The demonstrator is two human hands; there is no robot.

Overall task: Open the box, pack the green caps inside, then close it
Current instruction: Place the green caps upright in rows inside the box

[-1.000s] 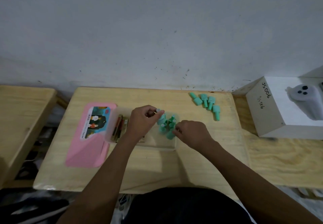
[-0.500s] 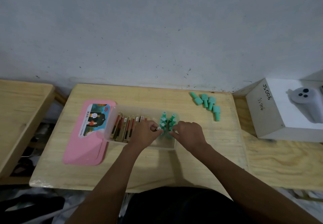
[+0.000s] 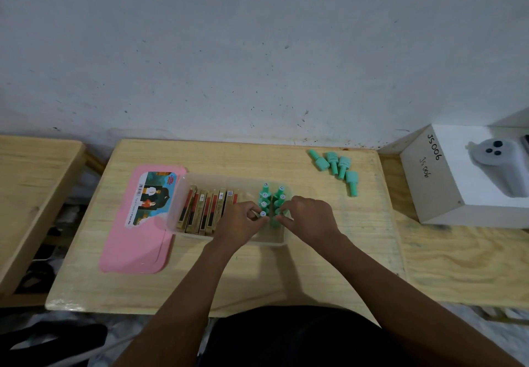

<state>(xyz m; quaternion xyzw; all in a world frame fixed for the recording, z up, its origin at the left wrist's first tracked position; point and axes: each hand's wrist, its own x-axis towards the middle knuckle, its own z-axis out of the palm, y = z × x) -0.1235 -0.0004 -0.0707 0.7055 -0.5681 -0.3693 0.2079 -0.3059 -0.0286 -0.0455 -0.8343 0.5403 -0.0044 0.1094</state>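
A clear plastic box (image 3: 183, 183) stands open in the middle of the wooden table (image 3: 257, 275). Its pink lid (image 3: 134, 240) lies flat to its left. Several green caps (image 3: 270, 198) stand upright in two rows at the box's right end. My left hand (image 3: 239, 223) pinches the nearest cap of the left row. My right hand (image 3: 310, 216) pinches the nearest cap of the right row. Both hands reach into the box from the front. Several loose green caps (image 3: 337, 166) lie on the table at the back right.
Flat brown and red packets (image 3: 204, 209) fill the box's left part. A white carton (image 3: 458, 178) with a pale device on top sits at the right. Another wooden table (image 3: 31, 195) stands at the left. A grey wall rises behind.
My left hand came down from above the box with a cap and set it in the left row. My right hand stayed at the right row.
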